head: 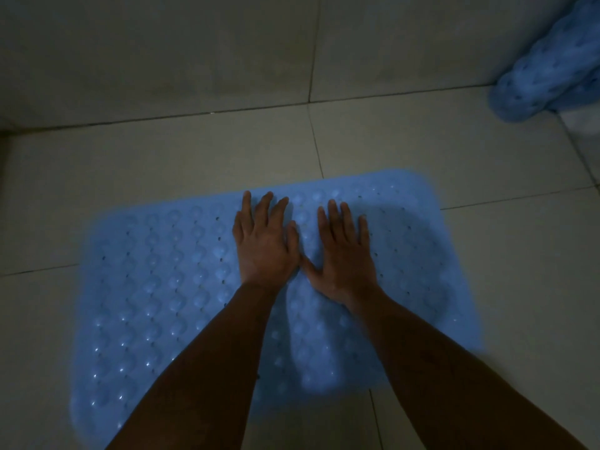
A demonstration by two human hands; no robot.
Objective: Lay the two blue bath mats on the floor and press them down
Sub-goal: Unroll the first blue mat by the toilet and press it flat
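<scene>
— How are the hands set?
— Both lie flat, palms down, on the mat [156,287]. The left hand [264,246] and the right hand [344,258] sit side by side near the mat's far edge, fingers spread and pointing away from the person, gripping nothing. The two thumbs angle toward each other and look to be touching or nearly so; the dim light makes it hard to tell which. Both forearms reach in from the bottom of the view, bare, converging toward the middle of the mat.
— And the mat itself?
— Spread out on the floor [487,254], bumpy side up, with rows of round bumps and small holes. Its long axis runs left to right across the view, slightly tilted, the right end sitting a little farther from the person than the left. Its right part is blurred.
— The other mat?
— A second mat [552,69] is at the top right corner, bunched or rolled rather than flat, standing against the wall [162,53], well apart from the first
</scene>
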